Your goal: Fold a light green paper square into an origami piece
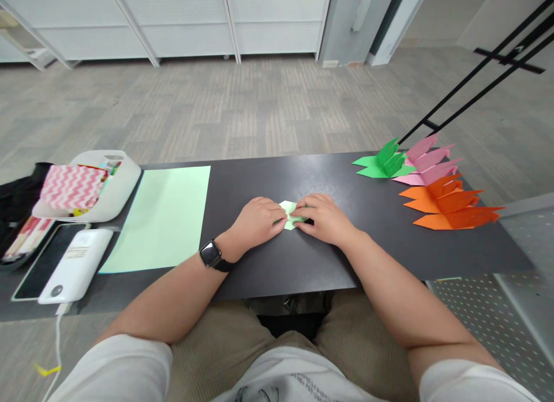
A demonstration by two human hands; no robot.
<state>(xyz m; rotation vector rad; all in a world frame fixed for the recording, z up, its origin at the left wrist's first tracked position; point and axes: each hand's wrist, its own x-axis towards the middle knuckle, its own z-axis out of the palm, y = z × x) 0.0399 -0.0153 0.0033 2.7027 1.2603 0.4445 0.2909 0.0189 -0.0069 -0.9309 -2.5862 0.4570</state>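
A small piece of folded light green paper (287, 207) lies on the dark table between my two hands. My left hand (259, 222), with a black watch on its wrist, pinches the left side of the paper between thumb and fingers. On the right side, my right hand (324, 217) grips the paper the same way, its fingers curled. The fingers cover both ends of the paper, so only its middle shows.
Light green sheets (167, 217) lie to the left. Beyond them are a white basket (125, 183), a white power bank (77, 266) with a cable, and a dark-screened phone (37, 275). Green (385, 162), pink (433, 162) and orange paper flowers (452, 206) stand at the right.
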